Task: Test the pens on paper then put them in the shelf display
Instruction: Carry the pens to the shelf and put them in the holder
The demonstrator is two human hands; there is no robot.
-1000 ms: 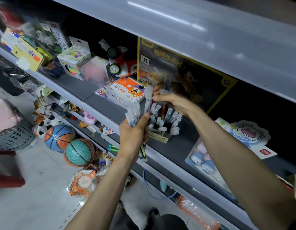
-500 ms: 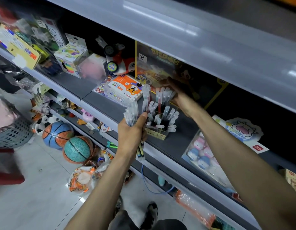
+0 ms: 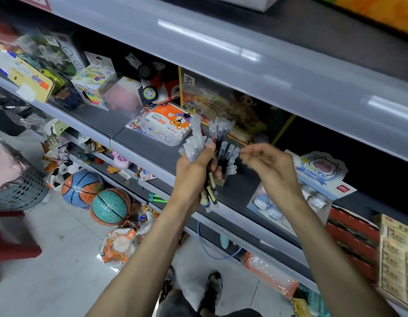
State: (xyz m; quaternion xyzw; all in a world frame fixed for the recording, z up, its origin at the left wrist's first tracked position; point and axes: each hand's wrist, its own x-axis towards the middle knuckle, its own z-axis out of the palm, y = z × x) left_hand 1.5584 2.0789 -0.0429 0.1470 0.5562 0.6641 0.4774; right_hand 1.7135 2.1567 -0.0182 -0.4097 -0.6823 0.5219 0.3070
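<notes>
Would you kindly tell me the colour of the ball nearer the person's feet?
The ball is teal with orange patches, clearest in the head view.

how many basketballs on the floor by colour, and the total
blue and orange basketball: 1
teal and orange basketball: 1
total: 2
</notes>
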